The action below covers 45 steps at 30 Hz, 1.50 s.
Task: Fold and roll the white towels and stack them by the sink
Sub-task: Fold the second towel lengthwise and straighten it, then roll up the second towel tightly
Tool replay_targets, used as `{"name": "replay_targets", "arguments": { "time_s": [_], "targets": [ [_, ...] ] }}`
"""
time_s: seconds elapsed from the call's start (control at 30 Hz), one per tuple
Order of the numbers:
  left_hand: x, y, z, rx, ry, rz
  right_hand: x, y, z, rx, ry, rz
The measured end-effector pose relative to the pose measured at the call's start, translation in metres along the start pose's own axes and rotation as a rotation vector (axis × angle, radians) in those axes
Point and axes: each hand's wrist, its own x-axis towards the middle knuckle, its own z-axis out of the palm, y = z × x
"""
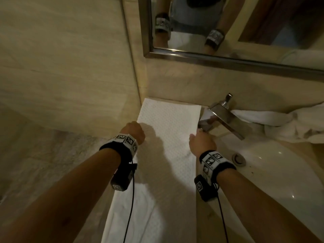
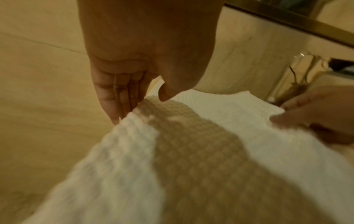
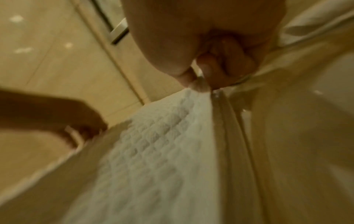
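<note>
Towel: the white waffle towel [image 1: 168,123] lies flat in a long strip on the counter [image 1: 206,225] left of the sink [image 1: 273,165], its far end against the back wall and its near end running down toward me.
Long axis: straight away from my body, so each long edge sits under one of my hands.
Left hand: my left hand [image 1: 134,131] is at the left long edge, fingers [image 2: 116,97] straight and pointing down, the tips touching the edge, with the thumb just above the cloth; nothing is pinched yet, as far as I can tell.
Right hand: my right hand [image 1: 201,142] pinches the right long edge between thumb and curled fingers [image 3: 210,71], close beside the tap [image 1: 220,116].
Which hand is nearer: both sit level, about a third of the way back from the far end, the towel between them.
Other towel: a crumpled white towel [image 1: 287,123] waits behind the basin, to the right of the tap.
Coming move: I judge a fold or roll along the length comes next; the tap crowds my right side.
</note>
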Motion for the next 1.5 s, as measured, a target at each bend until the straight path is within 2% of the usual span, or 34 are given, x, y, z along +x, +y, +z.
{"name": "replay_targets", "arguments": {
  "time_s": [0.07,0.13,0.33,0.4,0.6,0.8,0.9,1.03,1.13,1.3,1.37,1.43,1.5],
  "targets": [
    [0.017,0.007,-0.005,-0.011,0.005,0.003,0.004,-0.014,-0.002,-0.222,0.061,-0.107],
    [0.033,0.013,-0.008,-0.033,0.029,-0.003,0.012,-0.025,-0.005,-0.318,0.138,-0.189],
    [0.073,0.027,-0.019,-0.076,0.068,0.017,0.058,-0.052,-0.011,-0.422,0.113,-0.259],
    [0.085,0.032,-0.021,-0.067,0.084,0.026,0.068,-0.061,-0.009,-0.494,0.149,-0.240],
    [0.105,0.038,-0.024,-0.053,0.197,0.028,0.091,-0.078,-0.010,-0.630,0.053,-0.076],
    [0.117,0.034,-0.031,0.006,0.214,0.096,0.102,-0.082,-0.025,-0.710,0.005,-0.016],
    [0.122,0.035,-0.038,0.055,0.260,0.152,0.108,-0.078,-0.036,-0.649,0.013,-0.116],
    [0.132,0.036,-0.041,0.016,0.323,0.114,0.109,-0.077,-0.042,-0.602,0.090,-0.190],
    [0.137,0.036,-0.040,-0.001,0.339,0.093,0.110,-0.076,-0.039,-0.568,0.100,-0.189],
    [0.127,0.039,-0.030,-0.083,0.255,0.061,0.106,-0.077,-0.034,-0.467,0.145,-0.119],
    [0.116,0.039,-0.024,-0.178,0.215,0.058,0.101,-0.076,-0.026,-0.394,0.179,-0.150],
    [0.102,0.039,-0.017,-0.196,0.235,0.120,0.091,-0.072,-0.017,-0.358,0.187,-0.212],
    [0.083,0.037,-0.010,-0.095,0.226,0.224,0.071,-0.069,-0.008,-0.359,0.108,-0.285]
  ]
}}
